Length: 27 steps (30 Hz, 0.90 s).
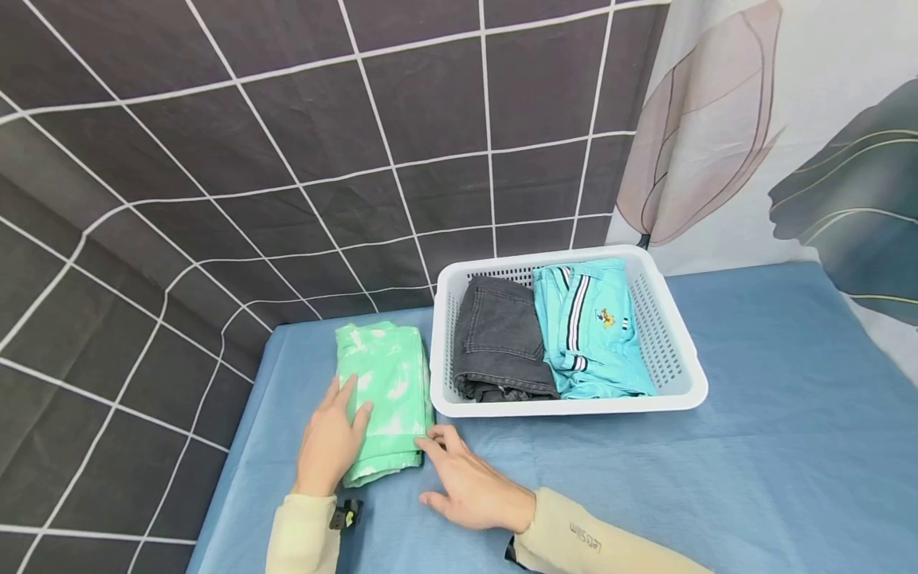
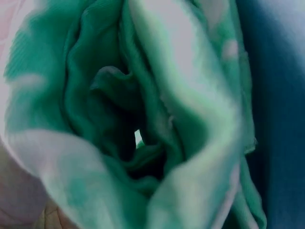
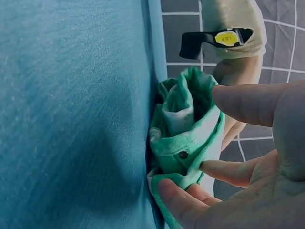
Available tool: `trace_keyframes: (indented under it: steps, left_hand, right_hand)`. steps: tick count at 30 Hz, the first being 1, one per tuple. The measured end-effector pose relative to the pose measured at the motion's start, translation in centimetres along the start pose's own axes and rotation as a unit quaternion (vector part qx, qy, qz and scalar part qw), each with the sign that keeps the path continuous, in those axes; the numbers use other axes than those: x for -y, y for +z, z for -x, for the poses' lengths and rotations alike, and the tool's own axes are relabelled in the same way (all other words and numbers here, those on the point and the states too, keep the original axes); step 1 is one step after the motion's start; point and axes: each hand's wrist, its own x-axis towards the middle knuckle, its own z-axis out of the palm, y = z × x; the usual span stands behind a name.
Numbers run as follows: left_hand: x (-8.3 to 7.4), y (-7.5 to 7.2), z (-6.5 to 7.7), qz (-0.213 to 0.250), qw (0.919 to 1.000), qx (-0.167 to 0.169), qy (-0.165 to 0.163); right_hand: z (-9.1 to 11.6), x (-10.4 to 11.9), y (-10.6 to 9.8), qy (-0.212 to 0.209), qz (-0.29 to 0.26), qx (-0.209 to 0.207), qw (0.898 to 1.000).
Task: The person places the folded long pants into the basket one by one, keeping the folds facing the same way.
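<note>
A folded green garment (image 1: 390, 363) with white patches lies on the blue cloth, left of the basket. My left hand (image 1: 327, 443) rests along its left side, fingers pointing forward. At its near right edge, the fingertips of my right hand (image 1: 473, 485) touch the cloth, thumb held apart. The right wrist view shows the layered end of the garment (image 3: 183, 129) with a small dark button, the right fingers loosely extended against it. Close up in the left wrist view are the garment's rolled folds (image 2: 190, 119); most of the left hand is hidden there.
A white plastic basket (image 1: 574, 408) stands to the right, holding folded dark grey jeans (image 1: 502, 335) and a folded turquoise garment (image 1: 595, 327) with striped trim. Dark grid-patterned fabric (image 1: 323, 159) rises behind and at left. A leaf-patterned curtain (image 1: 717, 119) hangs at back right.
</note>
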Motion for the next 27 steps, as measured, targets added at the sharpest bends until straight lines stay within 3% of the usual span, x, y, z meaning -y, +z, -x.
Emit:
trace_keyframes:
  steps: [16, 27]
  left_hand:
    - [0.0, 0.3, 1.2, 0.007, 0.9998, -0.013, 0.017]
    - [0.1, -2.0, 0.0, -0.011, 0.9979, 0.061, 0.021]
  right_hand:
    - [1.0, 0.1, -0.4, 0.001, -0.007, 0.021, 1.0]
    - [1.0, 0.0, -0.8, 0.019, -0.074, 0.002, 0.997]
